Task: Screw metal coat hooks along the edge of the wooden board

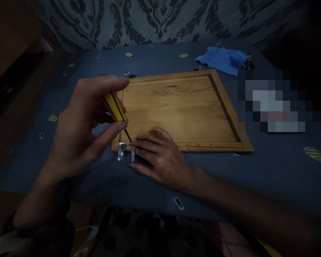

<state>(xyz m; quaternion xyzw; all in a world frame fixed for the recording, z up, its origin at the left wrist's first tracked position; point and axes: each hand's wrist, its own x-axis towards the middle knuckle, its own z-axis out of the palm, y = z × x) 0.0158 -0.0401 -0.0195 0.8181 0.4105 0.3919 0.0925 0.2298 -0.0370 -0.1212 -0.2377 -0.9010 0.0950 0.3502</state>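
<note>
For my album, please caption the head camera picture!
Left hand holds yellow screwdriver, right hand touches metal fitting at the edge of a wooden panel.

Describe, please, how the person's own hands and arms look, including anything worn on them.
The left hand and right hand are ungloved, and no watch or bracelet can be seen. A dark sleeve shows by the elbow end of the left forearm. The right forearm looks bare until the dim picture edge.

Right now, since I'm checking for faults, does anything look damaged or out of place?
Nothing looks plainly damaged or spilled. Only the blue cloth looks untidy, lying crumpled by the far edge of the wooden panel.
</note>
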